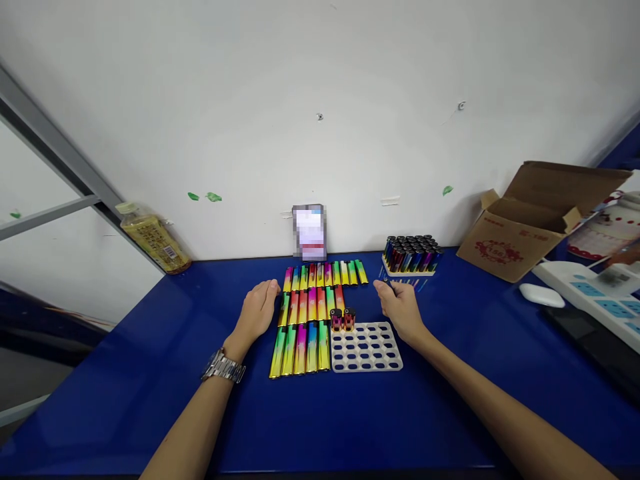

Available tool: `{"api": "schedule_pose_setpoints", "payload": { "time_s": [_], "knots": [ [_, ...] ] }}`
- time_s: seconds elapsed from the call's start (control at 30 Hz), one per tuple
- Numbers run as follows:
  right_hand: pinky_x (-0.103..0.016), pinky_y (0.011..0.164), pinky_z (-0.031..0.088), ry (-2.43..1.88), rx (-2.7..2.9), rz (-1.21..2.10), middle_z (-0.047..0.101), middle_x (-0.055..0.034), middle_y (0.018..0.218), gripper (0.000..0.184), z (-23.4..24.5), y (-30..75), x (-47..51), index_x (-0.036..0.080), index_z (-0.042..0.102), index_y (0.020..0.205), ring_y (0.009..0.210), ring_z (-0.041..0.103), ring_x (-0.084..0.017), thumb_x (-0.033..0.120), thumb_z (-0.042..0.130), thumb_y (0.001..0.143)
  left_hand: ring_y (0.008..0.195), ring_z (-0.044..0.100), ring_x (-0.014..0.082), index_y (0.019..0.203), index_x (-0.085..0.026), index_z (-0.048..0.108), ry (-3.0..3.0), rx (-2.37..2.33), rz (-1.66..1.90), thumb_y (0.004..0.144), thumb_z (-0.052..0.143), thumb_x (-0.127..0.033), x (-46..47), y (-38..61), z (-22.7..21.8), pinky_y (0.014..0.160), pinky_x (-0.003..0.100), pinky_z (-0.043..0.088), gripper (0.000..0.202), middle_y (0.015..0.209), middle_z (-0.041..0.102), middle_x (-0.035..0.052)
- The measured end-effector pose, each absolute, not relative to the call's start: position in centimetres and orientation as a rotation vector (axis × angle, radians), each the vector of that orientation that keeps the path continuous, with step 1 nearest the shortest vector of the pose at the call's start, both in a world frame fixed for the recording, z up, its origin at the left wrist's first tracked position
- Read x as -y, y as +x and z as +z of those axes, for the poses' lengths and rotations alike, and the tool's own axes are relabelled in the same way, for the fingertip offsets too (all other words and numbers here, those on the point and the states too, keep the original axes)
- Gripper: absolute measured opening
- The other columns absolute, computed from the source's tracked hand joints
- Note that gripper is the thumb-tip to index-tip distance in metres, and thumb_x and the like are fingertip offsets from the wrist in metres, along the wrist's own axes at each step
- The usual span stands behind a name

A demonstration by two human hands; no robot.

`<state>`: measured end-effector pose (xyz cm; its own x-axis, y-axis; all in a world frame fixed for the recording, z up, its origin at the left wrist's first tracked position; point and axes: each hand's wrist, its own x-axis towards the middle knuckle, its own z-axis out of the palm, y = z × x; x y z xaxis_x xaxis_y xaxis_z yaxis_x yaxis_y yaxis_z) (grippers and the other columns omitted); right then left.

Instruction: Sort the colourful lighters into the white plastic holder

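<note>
Several rainbow-coloured lighters (313,303) lie flat in three rows on the blue table (150,373). A white tray with round holes (367,348) sits at their right, and two lighters (343,319) stand upright in its far-left corner. My left hand (257,312) rests on the table just left of the rows, fingers loosely curled, holding nothing. To the right of the rows and behind the tray, my right hand (400,308) hovers with fingers apart, also holding nothing. A second tray full of upright dark-capped lighters (412,255) stands beyond my right hand.
A small box (309,232) leans against the white wall at the back. A bottle of yellow drink (154,237) lies at the back left. At the right are an open cardboard box (535,223), a white mouse-like object (541,295) and a power strip (595,293).
</note>
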<state>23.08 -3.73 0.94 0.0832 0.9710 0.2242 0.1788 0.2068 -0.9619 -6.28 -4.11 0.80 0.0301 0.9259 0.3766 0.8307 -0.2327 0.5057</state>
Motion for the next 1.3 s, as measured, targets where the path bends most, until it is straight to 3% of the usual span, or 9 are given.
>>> {"api": "schedule_pose_setpoints", "payload": {
  "time_s": [1.3],
  "knots": [
    [-0.023,0.041,0.021,-1.289,1.490,0.773,0.025,0.0063,0.042,0.039,1.6,22.9,4.3,0.023,0.026,0.047,0.040,0.027,-0.008,0.038,0.049,0.075,0.079,0.059,0.0212,0.077,-0.022,0.053,2.132,-1.842,0.967,0.096,0.019,-0.045,4.1,-6.4,0.8,0.079,0.035,0.045,0.045,0.078,0.063,0.0053]
  ]
}}
